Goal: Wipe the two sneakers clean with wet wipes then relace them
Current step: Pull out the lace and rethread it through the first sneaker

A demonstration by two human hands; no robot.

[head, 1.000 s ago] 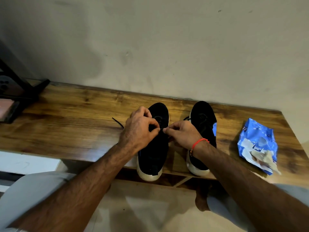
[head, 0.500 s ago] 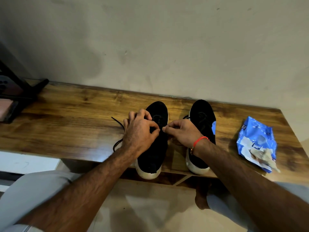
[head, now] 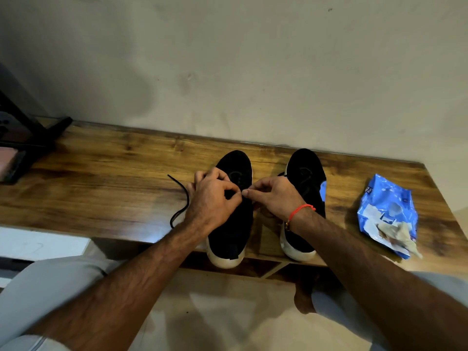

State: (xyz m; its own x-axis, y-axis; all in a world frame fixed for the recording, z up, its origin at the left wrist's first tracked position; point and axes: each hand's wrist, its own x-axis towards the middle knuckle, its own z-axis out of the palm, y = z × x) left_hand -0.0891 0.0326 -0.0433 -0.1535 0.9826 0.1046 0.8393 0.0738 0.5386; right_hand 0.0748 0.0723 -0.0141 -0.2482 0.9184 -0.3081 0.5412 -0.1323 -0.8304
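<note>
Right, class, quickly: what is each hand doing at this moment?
Left hand: fingers curled, pinching the black lace over the left sneaker.
Right hand: fingertips pinched together beside it, seemingly on the same lace.

Both forearms reach forward and converge. The left hand (head: 214, 201) has curled fingers, thumb meeting forefinger in a pinch. The right hand (head: 274, 196) pinches too, its fingertips (head: 245, 192) almost touching the left's.

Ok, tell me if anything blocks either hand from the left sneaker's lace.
Nothing visible does. Both the left hand and right hand are already at the left sneaker, fingers curled at its lacing; the black lace trails freely across the bench.
</note>
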